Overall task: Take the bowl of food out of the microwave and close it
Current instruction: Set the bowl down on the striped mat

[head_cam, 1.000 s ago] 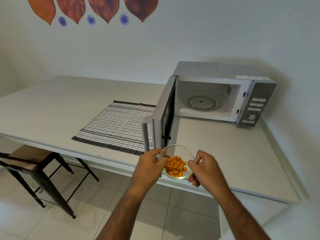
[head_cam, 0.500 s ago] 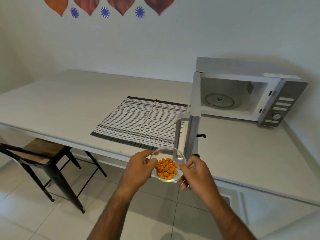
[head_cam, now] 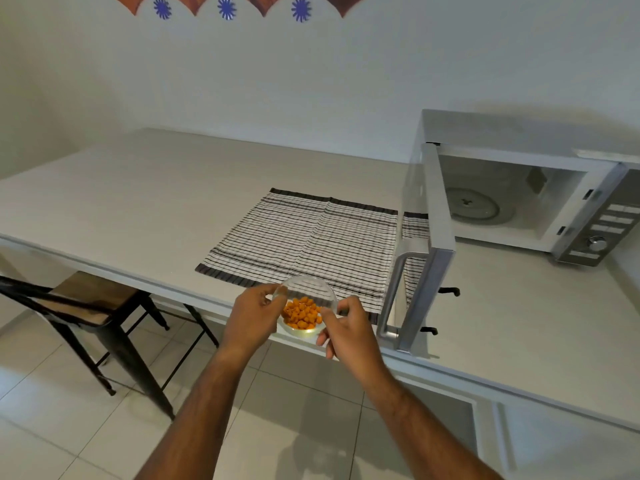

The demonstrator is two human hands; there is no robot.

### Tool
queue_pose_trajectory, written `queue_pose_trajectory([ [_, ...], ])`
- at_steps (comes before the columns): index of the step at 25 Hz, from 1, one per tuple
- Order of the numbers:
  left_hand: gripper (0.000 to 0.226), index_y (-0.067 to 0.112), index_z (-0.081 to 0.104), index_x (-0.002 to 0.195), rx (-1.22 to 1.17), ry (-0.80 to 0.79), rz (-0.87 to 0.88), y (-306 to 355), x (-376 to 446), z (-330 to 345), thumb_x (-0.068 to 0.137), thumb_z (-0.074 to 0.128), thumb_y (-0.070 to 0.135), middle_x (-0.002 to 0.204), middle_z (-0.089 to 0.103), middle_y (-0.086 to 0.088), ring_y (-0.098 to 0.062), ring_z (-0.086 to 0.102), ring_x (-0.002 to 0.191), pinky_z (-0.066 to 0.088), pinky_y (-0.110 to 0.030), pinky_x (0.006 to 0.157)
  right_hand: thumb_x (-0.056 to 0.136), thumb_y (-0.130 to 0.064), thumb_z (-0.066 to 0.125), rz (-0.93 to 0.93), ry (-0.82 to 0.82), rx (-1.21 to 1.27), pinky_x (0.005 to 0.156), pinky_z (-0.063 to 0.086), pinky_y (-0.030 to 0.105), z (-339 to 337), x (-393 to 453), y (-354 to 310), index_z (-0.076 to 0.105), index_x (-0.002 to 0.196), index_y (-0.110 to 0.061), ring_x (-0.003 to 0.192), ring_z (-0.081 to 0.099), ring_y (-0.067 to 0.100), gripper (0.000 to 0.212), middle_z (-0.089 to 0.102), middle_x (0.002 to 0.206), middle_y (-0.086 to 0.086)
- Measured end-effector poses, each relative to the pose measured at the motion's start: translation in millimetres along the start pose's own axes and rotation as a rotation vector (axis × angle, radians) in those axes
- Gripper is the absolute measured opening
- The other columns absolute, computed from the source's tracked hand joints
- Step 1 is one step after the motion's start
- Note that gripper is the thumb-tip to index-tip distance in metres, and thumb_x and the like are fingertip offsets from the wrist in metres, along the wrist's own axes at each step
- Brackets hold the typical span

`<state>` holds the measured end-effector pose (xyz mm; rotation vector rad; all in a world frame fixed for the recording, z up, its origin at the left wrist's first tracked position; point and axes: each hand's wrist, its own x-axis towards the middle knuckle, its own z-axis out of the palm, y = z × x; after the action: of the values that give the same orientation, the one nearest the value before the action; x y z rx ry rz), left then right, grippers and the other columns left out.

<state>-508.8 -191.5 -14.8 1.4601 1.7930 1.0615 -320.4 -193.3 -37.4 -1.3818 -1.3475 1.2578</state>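
A clear glass bowl (head_cam: 304, 299) holding orange food pieces hangs over the counter's front edge, just at the near border of the striped cloth (head_cam: 311, 237). My left hand (head_cam: 252, 320) grips its left rim and my right hand (head_cam: 346, 330) grips its right rim. The white microwave (head_cam: 519, 147) sits at the right on the counter. Its door (head_cam: 420, 244) stands wide open toward me, right of the bowl. Inside, only the glass turntable (head_cam: 472, 206) shows.
The white counter (head_cam: 138, 202) runs along the wall. A dark metal stool with a wooden seat (head_cam: 90, 299) stands under its left part. Tiled floor lies below my arms. The microwave's control panel (head_cam: 602, 230) faces front right.
Both hands have carried the bowl leftward, from in front of the open door to the near edge of the striped cloth. The view has shifted left, so the microwave sits further right.
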Motion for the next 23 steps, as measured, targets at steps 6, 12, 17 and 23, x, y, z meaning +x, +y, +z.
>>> queue_pose_trajectory([
  [6, 0.020, 0.023, 0.076, 0.114, -0.003, 0.025, 0.024, 2, 68, -4, 0.103, 0.059, 0.022, 0.086, 0.078, -0.007, -0.011, 0.068, 0.055, 0.054, -0.021, 0.048, 0.102, -0.029, 0.058, 0.016, 0.049, 0.009, 0.042, 0.042, 0.025, 22, 71, -11, 0.050, 0.114, -0.015, 0.042, 0.054, 0.009, 0.020, 0.068, 0.064, 0.009],
  [12, 0.030, 0.009, 0.074, 0.125, -0.044, 0.045, -0.044, -8, 113, 17, 0.104, 0.057, 0.023, 0.096, 0.076, -0.011, -0.011, 0.064, 0.064, 0.047, -0.014, 0.042, 0.106, -0.031, 0.052, 0.073, 0.071, 0.058, 0.037, 0.038, 0.023, 27, 115, -14, 0.051, 0.119, -0.015, 0.045, 0.049, 0.014, 0.021, 0.060, 0.072, 0.012],
  [17, 0.034, 0.011, 0.075, 0.124, 0.010, 0.011, -0.061, -14, 125, 31, 0.106, 0.053, 0.029, 0.098, 0.077, -0.013, -0.013, 0.065, 0.067, 0.043, -0.012, 0.039, 0.109, -0.035, 0.047, 0.109, 0.093, 0.076, 0.038, 0.039, 0.024, 27, 125, -2, 0.053, 0.118, -0.019, 0.042, 0.049, 0.014, 0.020, 0.059, 0.069, 0.008],
  [23, 0.031, 0.011, 0.074, 0.127, 0.012, 0.013, -0.087, -22, 127, 40, 0.106, 0.054, 0.022, 0.107, 0.071, -0.002, -0.013, 0.069, 0.085, 0.051, -0.016, 0.052, 0.108, -0.038, 0.047, 0.127, 0.098, 0.148, 0.039, 0.039, 0.026, 31, 124, 9, 0.053, 0.116, -0.025, 0.041, 0.049, 0.014, 0.016, 0.058, 0.068, 0.005],
])
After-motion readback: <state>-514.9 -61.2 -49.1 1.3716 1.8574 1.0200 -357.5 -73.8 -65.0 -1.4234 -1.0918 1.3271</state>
